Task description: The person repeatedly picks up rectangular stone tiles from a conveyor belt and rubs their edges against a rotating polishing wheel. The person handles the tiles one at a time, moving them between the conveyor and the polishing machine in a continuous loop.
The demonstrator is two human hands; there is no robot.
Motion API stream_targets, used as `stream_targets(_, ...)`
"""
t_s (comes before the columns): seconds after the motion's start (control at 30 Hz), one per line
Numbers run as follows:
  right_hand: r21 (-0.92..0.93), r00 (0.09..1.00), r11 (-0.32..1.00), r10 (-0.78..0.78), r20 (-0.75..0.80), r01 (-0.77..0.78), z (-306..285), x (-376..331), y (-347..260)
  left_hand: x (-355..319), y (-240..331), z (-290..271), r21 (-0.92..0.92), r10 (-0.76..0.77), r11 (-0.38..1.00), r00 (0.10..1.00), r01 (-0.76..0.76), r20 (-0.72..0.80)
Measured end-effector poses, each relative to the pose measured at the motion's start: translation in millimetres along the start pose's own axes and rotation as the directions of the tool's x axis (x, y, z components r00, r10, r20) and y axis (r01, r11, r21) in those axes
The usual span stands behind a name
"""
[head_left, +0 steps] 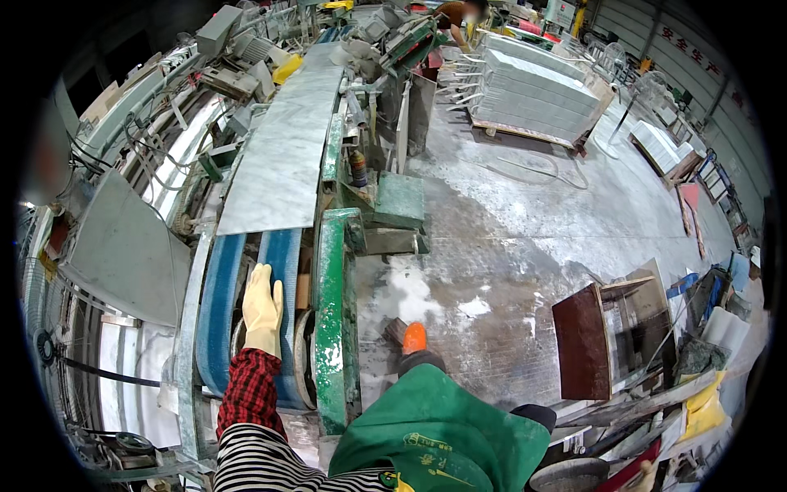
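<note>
My left hand [262, 310], in a cream rubber glove with a red plaid sleeve cuff, reaches out over the conveyor. Its fingers are stretched forward and it holds nothing. Beneath it run two blue ribbed belts [220, 320]; whether the palm touches them I cannot tell. Just beyond the fingertips lies the near edge of a long grey-white veined stone slab [283, 148], flat on the conveyor and reaching far back along it. A worn green metal frame [332, 320] borders the belts on the right. My right hand cannot be made out.
A green box-shaped housing [400, 198] and a spray can [358, 168] sit beside the conveyor. Stacked pale slabs [533, 94] stand on a pallet, with a person [452, 18] bending nearby. A brown open-sided cabinet [584, 343] is at right; a hose [549, 174] crosses the wet floor.
</note>
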State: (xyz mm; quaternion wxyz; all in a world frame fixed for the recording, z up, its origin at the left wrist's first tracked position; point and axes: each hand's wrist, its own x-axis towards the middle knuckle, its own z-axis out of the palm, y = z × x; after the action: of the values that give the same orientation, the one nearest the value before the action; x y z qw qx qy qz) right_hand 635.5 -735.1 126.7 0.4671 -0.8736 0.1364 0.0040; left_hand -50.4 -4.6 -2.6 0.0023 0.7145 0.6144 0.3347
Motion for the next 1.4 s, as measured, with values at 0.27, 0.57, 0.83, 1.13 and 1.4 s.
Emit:
stream_targets(0.27,0.454,0.954,0.888,-0.065,0.293,-0.079,48,-53,-131,2,139,1,-0.635,-0.004,0.772,1.0,0.01,0.011)
stream_targets(0.57,0.319,0.487,0.943,-0.325,0.811,0.097,241,-254,-292,-45,391,-10,-0.33,0.496,-0.242,0.409,0.912,0.766)
stream_targets(0.83,0.637,-0.691,-0.386,-0.64,0.336,0.667,345,-425,-324,-27,285,-46,-0.629,-0.014,-0.545,0.745,0.554,0.667)
stream_targets(1.13,0.649,-0.685,-0.337,-0.604,0.407,0.682,391,-437,-320,40,85,-58,-0.87,-0.561,-0.327,0.665,0.368,0.492)
stream_targets(1.4,0.351,-0.319,-0.081,-0.641,0.699,0.933,416,-310,-264,67,-33,16,-0.84,-0.653,-0.346,0.535,0.418,0.536)
